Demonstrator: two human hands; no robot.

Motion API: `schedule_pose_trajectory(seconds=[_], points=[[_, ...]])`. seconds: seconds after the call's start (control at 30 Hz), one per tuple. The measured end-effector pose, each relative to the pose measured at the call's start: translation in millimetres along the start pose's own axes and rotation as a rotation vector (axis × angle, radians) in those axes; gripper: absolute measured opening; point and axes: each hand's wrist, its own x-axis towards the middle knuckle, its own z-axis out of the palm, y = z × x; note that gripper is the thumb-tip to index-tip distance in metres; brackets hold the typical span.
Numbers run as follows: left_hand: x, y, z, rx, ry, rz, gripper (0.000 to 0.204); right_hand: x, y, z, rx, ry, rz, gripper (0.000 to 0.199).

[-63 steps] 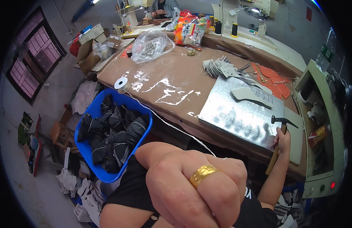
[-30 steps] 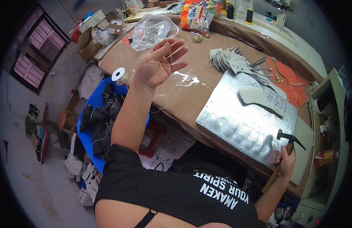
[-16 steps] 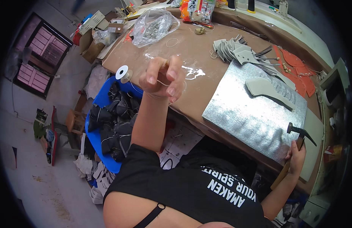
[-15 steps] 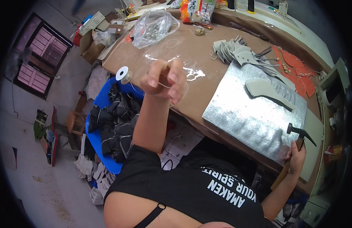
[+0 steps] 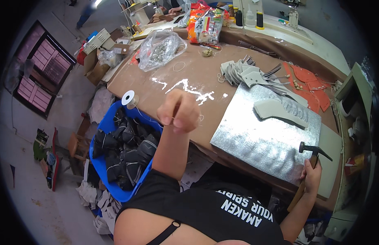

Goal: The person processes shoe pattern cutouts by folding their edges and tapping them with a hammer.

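Note:
My left hand (image 5: 180, 112) is raised in front of the table's near edge, its fingers pinched together on a thin pale thread (image 5: 143, 116). This thread appears to run from a white spool (image 5: 128, 99) lying on its side at the table's left edge. In my right hand (image 5: 312, 176) is a hammer (image 5: 313, 149) with a dark head and a wooden handle, held beside the right edge of a silvery textured slab (image 5: 251, 143). A small stack of grey-white cut pieces (image 5: 280, 112) lies on that slab.
A blue tub (image 5: 113, 193) of black pieces stands left below the brown-covered table (image 5: 205, 67). More cut pieces (image 5: 247, 74) fan out behind the slab, near orange pieces (image 5: 319, 99). A clear plastic bag (image 5: 165, 49) and a red packet (image 5: 203, 25) lie at the back.
The fingers of my left hand have closed from a loose curl into a tight pinch on the thread. My right hand still holds the hammer; the whole view has shifted slightly.

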Motion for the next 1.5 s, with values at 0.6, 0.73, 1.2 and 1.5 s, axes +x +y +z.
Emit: schedule_pose_trajectory(seconds=[0.6,0.73,1.2,1.5], points=[[5.7,10.1,12.8,0.058,-0.059,0.138,0.008,8.5,9.0,-1.9,0.002,0.004,-0.057,0.024],[6.3,8.6,13.7,0.069,-0.053,0.133,0.008,4.0,2.8,-0.1,0.006,0.025,-0.065,0.023],[12.8,-31.6,-8.0,0.392,0.314,0.027,0.007,-8.5,-0.2,-7.2,0.016,0.028,-0.002,0.017],[53.9,-128.7,-93.9,1.433,0.707,-0.605,0.013,1.6,-19.9,13.3,0.008,-0.007,-0.012,0.026]])
